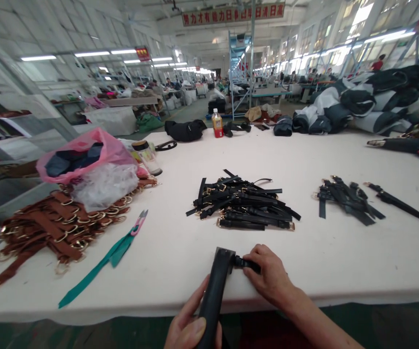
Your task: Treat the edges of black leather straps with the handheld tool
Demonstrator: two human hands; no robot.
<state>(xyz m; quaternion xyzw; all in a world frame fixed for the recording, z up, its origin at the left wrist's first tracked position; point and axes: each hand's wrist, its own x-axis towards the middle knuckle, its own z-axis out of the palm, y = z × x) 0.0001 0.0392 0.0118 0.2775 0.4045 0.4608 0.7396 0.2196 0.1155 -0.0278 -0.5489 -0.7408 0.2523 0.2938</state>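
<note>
My left hand (191,325) is wrapped round a long black piece (215,291) with a flat, squared upper end; its exact kind I cannot make out. My right hand (269,271) pinches a short black strap (244,263), whose near end meets the side of the black piece close to its top. Both hands are at the table's front edge. Just beyond them lies a loose pile of black buckle straps (246,203) with gold-coloured buckles. A smaller group of black straps (349,198) lies to the right, beside one single long strap (409,203).
Brown straps with gold rings (64,220) heap at the left, near a pink bag (111,148), a jar (147,157) and scissors (139,224) with teal cloth. A drink bottle (217,123) stands at the back. A black nozzled tool (406,145) and stacked dark bundles (362,102) lie right.
</note>
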